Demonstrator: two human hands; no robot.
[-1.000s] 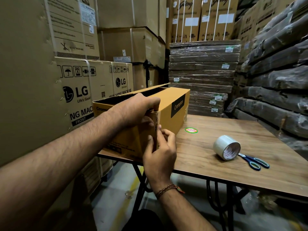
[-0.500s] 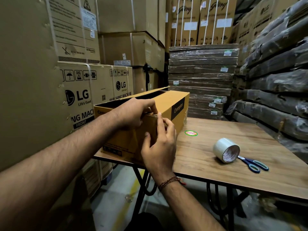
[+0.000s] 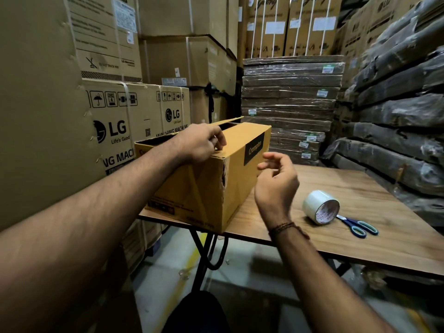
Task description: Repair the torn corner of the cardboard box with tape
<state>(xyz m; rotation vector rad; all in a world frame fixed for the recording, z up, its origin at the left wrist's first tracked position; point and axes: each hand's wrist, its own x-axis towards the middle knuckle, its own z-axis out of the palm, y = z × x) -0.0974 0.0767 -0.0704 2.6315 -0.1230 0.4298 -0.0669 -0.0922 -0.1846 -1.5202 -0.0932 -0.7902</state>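
1. A yellow Crompton cardboard box (image 3: 206,186) stands at the near left end of a wooden table (image 3: 348,236) in a warehouse aisle, its near vertical corner (image 3: 224,179) ragged and split along the upper part; no tape is clearly visible over the tear.
2. The box looks light and stiff but weak at the tear; it is best steadied by the top edge and the sound panels either side, with the frayed corner itself left free.
3. The left hand (image 3: 200,143) rests on the top edge above the damaged corner, fingers curled down over the rim, pinning the box in place.
4. The right hand (image 3: 276,181) hangs in the air just beside the box's long face, fingers loosely half-curled, touching and holding nothing.
5. A roll of white tape (image 3: 320,206) lies on its side to the right, well apart from the box; blue-handled scissors (image 3: 358,225) lie just beside it, both untouched.
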